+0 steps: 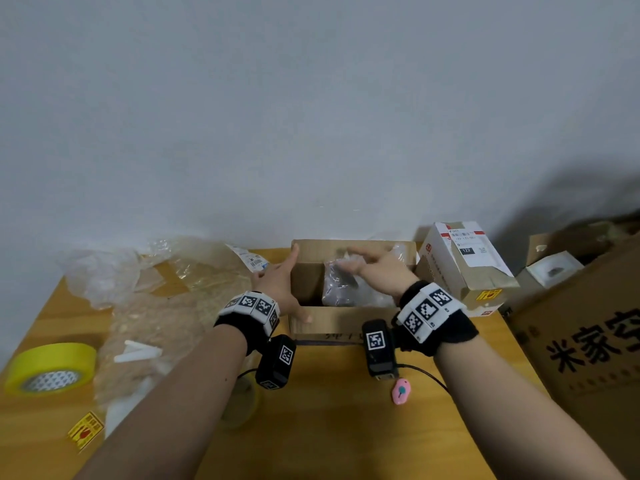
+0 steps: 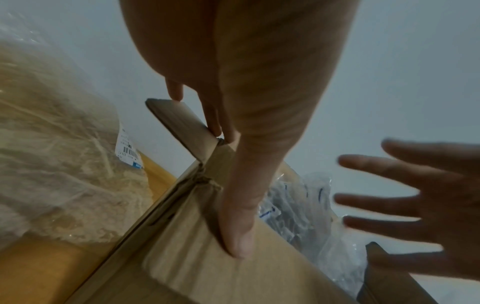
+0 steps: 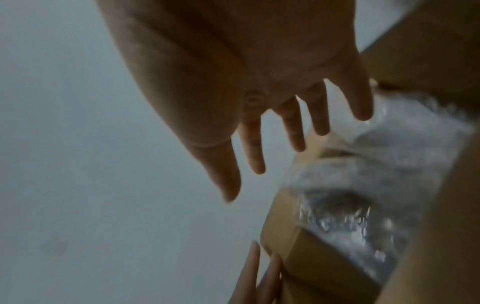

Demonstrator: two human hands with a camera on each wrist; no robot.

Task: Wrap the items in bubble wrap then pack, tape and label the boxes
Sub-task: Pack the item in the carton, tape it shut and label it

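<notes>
An open cardboard box (image 1: 341,327) stands on the wooden table by the wall. Inside it lies an item wrapped in bubble wrap (image 1: 344,284). My left hand (image 1: 282,285) lies along the box's left side with straight fingers. Its thumb (image 2: 237,242) presses on the left flap (image 2: 207,267) and its fingertips (image 2: 176,92) touch the far flap's edge. My right hand (image 1: 372,263) hovers over the wrapped item (image 3: 363,185) with fingers spread, holding nothing. The right wrist view is blurred; it shows the spread fingers (image 3: 296,133) above the box (image 3: 324,267).
Loose bubble wrap (image 1: 156,306) covers the table's left half. A yellow tape roll (image 1: 52,368) and a fragile sticker (image 1: 85,429) lie at the front left. A taped, labelled box (image 1: 464,268) stands right of the open box, a large carton (image 1: 581,341) beyond it. A pink object (image 1: 401,391) lies near my right forearm.
</notes>
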